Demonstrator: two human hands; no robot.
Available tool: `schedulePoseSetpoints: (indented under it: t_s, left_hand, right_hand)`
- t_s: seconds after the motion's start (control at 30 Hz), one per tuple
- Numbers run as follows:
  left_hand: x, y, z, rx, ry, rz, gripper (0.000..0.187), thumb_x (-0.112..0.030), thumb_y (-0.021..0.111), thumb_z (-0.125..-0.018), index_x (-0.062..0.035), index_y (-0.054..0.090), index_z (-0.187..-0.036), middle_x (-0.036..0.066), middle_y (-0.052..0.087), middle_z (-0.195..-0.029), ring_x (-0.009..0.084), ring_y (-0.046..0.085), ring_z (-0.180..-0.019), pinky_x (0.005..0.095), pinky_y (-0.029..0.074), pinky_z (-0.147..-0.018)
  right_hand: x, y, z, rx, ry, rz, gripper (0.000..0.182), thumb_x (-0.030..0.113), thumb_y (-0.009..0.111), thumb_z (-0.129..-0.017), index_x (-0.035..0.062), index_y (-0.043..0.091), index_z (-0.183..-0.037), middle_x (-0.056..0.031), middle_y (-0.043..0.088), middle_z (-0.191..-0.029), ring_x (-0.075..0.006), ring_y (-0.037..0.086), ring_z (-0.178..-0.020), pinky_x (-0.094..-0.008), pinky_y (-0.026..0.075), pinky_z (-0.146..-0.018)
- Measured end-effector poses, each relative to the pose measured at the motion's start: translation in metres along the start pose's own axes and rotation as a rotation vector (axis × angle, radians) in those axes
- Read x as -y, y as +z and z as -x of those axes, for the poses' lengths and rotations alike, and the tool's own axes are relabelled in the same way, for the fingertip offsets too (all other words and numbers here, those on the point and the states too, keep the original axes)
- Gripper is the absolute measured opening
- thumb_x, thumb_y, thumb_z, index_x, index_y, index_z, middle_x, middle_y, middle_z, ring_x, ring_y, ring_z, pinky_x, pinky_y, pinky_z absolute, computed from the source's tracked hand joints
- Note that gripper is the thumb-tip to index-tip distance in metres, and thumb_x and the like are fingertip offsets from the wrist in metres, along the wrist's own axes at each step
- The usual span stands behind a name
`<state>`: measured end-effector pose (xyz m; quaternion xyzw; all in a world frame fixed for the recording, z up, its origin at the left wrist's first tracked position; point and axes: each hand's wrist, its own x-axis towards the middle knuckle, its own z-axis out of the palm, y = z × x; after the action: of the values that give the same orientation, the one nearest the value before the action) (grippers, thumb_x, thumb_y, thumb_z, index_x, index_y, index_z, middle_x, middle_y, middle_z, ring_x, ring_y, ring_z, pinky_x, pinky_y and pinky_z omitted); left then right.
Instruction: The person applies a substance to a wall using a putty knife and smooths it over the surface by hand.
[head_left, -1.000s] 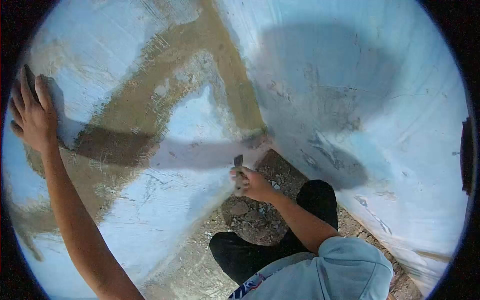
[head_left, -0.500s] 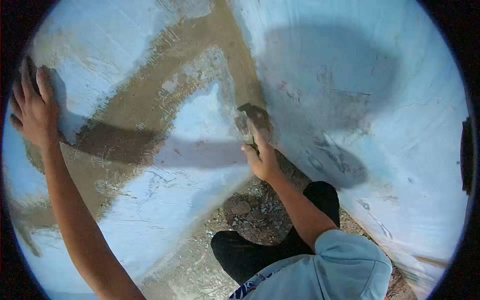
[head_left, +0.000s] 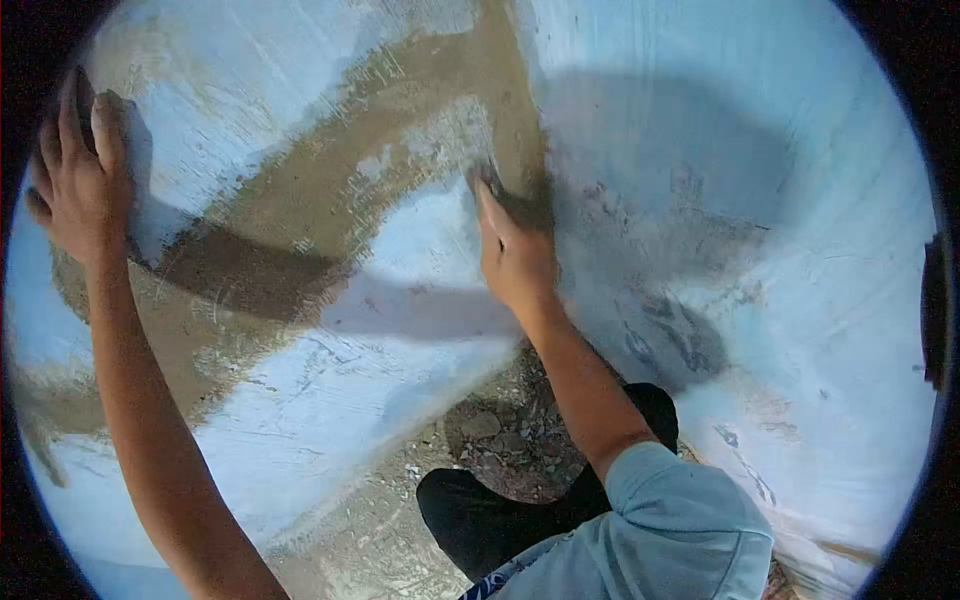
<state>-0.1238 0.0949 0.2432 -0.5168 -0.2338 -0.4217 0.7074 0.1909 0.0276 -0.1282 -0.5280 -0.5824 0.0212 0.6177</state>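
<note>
My left hand rests against the pale blue wall, fingers stretched out and somewhat apart, holding nothing. My right hand is closed around a putty knife at the inner corner where two walls meet. Most of the tool is hidden behind the hand; only a bit shows by the fingertips. It lies against a band of wet grey-brown plaster running down the corner. A broader plaster band slants across the left wall between my hands.
The right wall bears smudges and scratches, with my shadow over it. Rubble and chips lie on the ground at the corner's foot. My dark-clad knees are close to both walls. A dark object shows at the far right edge.
My right hand has moved up along the corner with the putty knife and turned, so the blade is less visible. My left hand stays on the wall; the view has shifted slightly.
</note>
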Motion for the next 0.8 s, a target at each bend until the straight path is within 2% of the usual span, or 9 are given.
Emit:
schedulePoseSetpoints:
  t_s: [0.13, 0.2, 0.33, 0.43, 0.57, 0.63, 0.7, 0.77, 0.8]
  left_hand:
    - [0.025, 0.002, 0.001, 0.320, 0.148, -0.506, 0.063, -0.074, 0.032, -0.102, -0.0439, 0.042, -0.157, 0.000, 0.051, -0.157, 0.0295, 0.045, -0.145, 0.0585, 0.025, -0.120]
    - [0.034, 0.005, 0.008, 0.329, 0.141, -0.515, 0.065, -0.075, 0.031, -0.101, -0.0439, 0.042, -0.157, 0.000, 0.051, -0.157, 0.0301, 0.046, -0.145, 0.0582, 0.025, -0.121]
    - [0.013, 0.010, 0.005, 0.015, -0.021, -0.054, 0.067, -0.077, 0.029, -0.100, -0.0442, 0.041, -0.157, 0.001, 0.050, -0.158, 0.0308, 0.045, -0.145, 0.0576, 0.025, -0.121]
    - [0.010, 0.010, 0.010, 0.015, -0.042, -0.063, 0.067, -0.077, 0.030, -0.100, -0.0444, 0.041, -0.157, 0.001, 0.050, -0.158, 0.0310, 0.045, -0.146, 0.0575, 0.025, -0.121]
    - [0.040, 0.014, 0.018, 0.269, 0.070, -0.343, 0.062, -0.070, 0.038, -0.102, -0.0470, 0.035, -0.159, 0.002, 0.047, -0.161, 0.0350, 0.045, -0.145, 0.0621, 0.028, -0.119]
    - [0.014, 0.004, 0.007, 0.163, 0.006, -0.187, 0.062, -0.069, 0.040, -0.102, -0.0475, 0.034, -0.160, 0.001, 0.046, -0.161, 0.0358, 0.045, -0.145, 0.0629, 0.028, -0.119]
    - [0.004, -0.001, 0.001, 0.044, -0.046, -0.047, 0.062, -0.069, 0.040, -0.102, -0.0473, 0.034, -0.160, 0.001, 0.046, -0.161, 0.0355, 0.045, -0.146, 0.0624, 0.027, -0.119]
    - [0.005, 0.001, 0.003, 0.039, -0.045, -0.050, 0.062, -0.070, 0.039, -0.102, -0.0466, 0.036, -0.159, 0.001, 0.047, -0.161, 0.0350, 0.045, -0.145, 0.0613, 0.027, -0.119]
    - [0.004, 0.002, 0.004, 0.034, -0.050, -0.049, 0.062, -0.070, 0.039, -0.102, -0.0459, 0.037, -0.159, 0.001, 0.047, -0.160, 0.0347, 0.046, -0.145, 0.0608, 0.027, -0.119]
  right_hand:
    - [-0.006, -0.008, 0.000, -0.002, -0.034, 0.096, 0.045, 0.017, 0.058, -0.103, 0.0224, 0.057, -0.148, -0.0240, 0.074, -0.108, -0.0431, 0.072, -0.096, -0.0475, 0.058, -0.080]
    - [-0.038, 0.001, 0.032, 0.010, -0.072, 0.222, 0.047, 0.017, 0.058, -0.103, 0.0210, 0.056, -0.149, -0.0250, 0.073, -0.109, -0.0442, 0.071, -0.095, -0.0485, 0.058, -0.079]
    - [-0.030, -0.001, 0.010, -0.071, -0.171, 0.234, 0.043, 0.017, 0.060, -0.102, 0.0195, 0.060, -0.145, -0.0258, 0.072, -0.106, -0.0449, 0.071, -0.091, -0.0492, 0.058, -0.076]
    - [0.008, -0.008, -0.027, -0.023, -0.032, 0.089, 0.039, 0.017, 0.061, -0.101, 0.0197, 0.065, -0.140, -0.0253, 0.073, -0.099, -0.0445, 0.071, -0.087, -0.0494, 0.057, -0.074]
    - [0.011, -0.017, -0.007, 0.098, 0.033, 0.205, 0.037, 0.017, 0.063, -0.100, 0.0174, 0.068, -0.137, -0.0252, 0.073, -0.095, -0.0447, 0.071, -0.085, -0.0491, 0.057, -0.074]
    - [-0.003, -0.005, 0.005, -0.136, -0.304, 0.274, 0.038, 0.017, 0.064, -0.100, 0.0175, 0.068, -0.137, -0.0247, 0.073, -0.095, -0.0440, 0.071, -0.083, -0.0480, 0.057, -0.072]
    - [-0.009, 0.006, 0.006, -0.157, -0.325, 0.232, 0.038, 0.017, 0.064, -0.099, 0.0183, 0.068, -0.137, -0.0242, 0.073, -0.094, -0.0434, 0.071, -0.083, -0.0471, 0.057, -0.071]
    - [0.024, -0.001, -0.005, 0.046, -0.022, 0.097, 0.038, 0.017, 0.065, -0.098, 0.0200, 0.069, -0.136, -0.0238, 0.073, -0.093, -0.0429, 0.072, -0.083, -0.0463, 0.057, -0.071]
    - [0.034, -0.004, -0.017, 0.050, -0.024, 0.042, 0.037, 0.018, 0.065, -0.099, 0.0218, 0.070, -0.136, -0.0229, 0.074, -0.092, -0.0417, 0.072, -0.081, -0.0457, 0.056, -0.070]
